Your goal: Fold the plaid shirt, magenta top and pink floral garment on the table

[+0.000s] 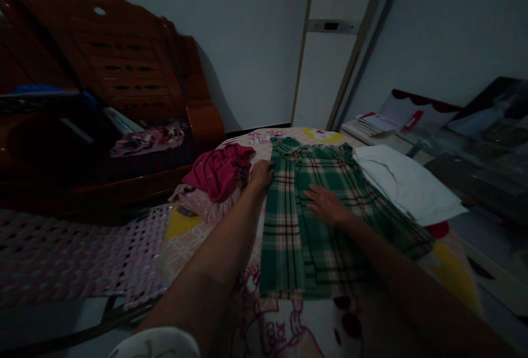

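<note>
A green plaid shirt (pixel 284 226) lies spread out on the patterned cloth, its top end at the far side. My left hand (pixel 261 174) is at the shirt's upper left edge, fingers bent together and closed on the fabric there. Across the middle of the shirt rests my right hand (pixel 328 207), open, with its fingers apart and pressed flat on the cloth. Just left of my left hand is a heap of clothes with a crimson garment (pixel 218 174) on top. A folded white garment (pixel 406 182) lies along the shirt's right side.
The patterned cloth (pixel 280 325) covers a rounded table. A wooden bench (pixel 119 66) with clothes on its seat stands at the left, a woven seat (pixel 82 259) nearer. A tall white cabinet unit (pixel 330 66) stands behind. Papers (pixel 379 121) lie at the right.
</note>
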The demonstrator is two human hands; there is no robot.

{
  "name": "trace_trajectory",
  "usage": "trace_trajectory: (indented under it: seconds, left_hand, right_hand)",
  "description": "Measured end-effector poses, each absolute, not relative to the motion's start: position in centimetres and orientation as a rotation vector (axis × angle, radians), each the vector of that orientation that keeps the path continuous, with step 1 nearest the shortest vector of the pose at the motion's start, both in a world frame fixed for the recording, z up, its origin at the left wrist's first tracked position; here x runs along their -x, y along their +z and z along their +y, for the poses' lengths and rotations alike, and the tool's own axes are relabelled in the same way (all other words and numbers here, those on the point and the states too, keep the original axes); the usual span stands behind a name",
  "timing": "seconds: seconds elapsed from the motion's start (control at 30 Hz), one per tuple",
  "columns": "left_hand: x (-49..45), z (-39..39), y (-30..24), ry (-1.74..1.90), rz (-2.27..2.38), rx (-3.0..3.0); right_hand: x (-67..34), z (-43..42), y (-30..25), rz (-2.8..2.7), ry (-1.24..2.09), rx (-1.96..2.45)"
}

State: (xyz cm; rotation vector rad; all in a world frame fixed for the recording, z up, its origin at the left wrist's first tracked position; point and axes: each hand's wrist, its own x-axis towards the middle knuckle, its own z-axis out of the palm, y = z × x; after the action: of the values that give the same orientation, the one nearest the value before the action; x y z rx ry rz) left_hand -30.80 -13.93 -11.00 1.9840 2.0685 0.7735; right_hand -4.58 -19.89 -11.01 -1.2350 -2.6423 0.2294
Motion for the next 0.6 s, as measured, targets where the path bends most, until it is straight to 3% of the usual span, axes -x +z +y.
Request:
trace_trajectory:
  seconds: [0.27,0.43,0.6]
  left_hand:
    - [29.1,-14.4,-8.5,1.016,1.98,-2.001]
    - [25.1,-13.9,-7.7,0.715,1.847,-2.175]
    - [22.1,-12.3,-8.0,0.574,2.058,-2.1]
  right_hand:
    - [3.8,-25.3,-7.6,-2.543,0.643,1.315]
    - [4.3,-28.5,-6.1,-2.623,1.126,1.271]
    - [5.1,-30.5,-6.0,-2.513,1.4,1.37]
